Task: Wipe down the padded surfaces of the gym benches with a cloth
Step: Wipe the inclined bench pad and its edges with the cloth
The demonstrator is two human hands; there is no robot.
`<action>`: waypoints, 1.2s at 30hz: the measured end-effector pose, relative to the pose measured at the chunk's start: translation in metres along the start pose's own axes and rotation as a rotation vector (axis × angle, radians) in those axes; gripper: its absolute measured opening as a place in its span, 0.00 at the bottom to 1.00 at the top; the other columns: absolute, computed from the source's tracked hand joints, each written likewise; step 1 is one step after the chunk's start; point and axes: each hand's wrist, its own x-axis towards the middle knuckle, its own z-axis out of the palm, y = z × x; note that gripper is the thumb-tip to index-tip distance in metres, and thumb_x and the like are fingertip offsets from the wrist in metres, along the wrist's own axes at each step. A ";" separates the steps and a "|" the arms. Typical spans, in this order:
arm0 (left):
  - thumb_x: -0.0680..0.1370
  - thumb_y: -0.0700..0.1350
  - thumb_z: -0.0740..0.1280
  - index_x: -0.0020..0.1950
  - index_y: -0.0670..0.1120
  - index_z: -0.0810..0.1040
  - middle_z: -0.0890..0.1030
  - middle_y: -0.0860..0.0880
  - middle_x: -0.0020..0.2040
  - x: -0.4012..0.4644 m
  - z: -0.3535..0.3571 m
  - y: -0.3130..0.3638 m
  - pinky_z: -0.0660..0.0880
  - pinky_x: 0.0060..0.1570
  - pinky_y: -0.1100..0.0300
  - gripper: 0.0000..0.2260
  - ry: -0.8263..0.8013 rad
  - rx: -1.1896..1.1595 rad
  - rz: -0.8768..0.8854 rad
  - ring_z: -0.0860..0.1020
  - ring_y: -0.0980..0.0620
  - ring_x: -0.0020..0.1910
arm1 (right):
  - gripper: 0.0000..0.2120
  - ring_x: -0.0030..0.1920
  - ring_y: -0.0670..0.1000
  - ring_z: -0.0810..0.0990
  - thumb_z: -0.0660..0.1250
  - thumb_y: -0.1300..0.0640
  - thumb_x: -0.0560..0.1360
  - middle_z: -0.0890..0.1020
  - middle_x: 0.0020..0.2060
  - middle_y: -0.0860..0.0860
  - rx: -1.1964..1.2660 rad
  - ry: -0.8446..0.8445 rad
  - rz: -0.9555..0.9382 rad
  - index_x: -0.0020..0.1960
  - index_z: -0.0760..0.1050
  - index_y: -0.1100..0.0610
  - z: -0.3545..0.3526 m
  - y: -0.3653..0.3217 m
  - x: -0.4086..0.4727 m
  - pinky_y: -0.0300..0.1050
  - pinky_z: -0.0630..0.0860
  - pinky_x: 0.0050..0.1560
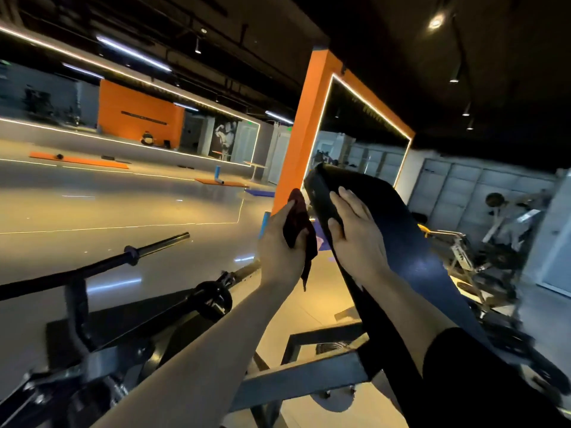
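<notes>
Dim gym floor, left hand (282, 242) fingers clutching dark red cloth (298, 230), right hand (355, 233) fingers flat on bench pad (398, 236)

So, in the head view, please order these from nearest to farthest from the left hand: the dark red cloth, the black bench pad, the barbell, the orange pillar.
1. The dark red cloth, gripped in the left hand itself.
2. The black bench pad, just to its right, under the right hand.
3. The barbell, lower left, on its rack.
4. The orange pillar, behind, across the floor.
</notes>
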 end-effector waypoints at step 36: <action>0.75 0.40 0.68 0.66 0.43 0.75 0.74 0.47 0.66 0.028 0.023 -0.038 0.61 0.64 0.71 0.19 -0.207 0.005 0.341 0.71 0.49 0.65 | 0.25 0.77 0.47 0.55 0.57 0.60 0.82 0.59 0.76 0.48 0.164 -0.066 0.230 0.74 0.53 0.44 0.010 0.000 0.011 0.46 0.55 0.75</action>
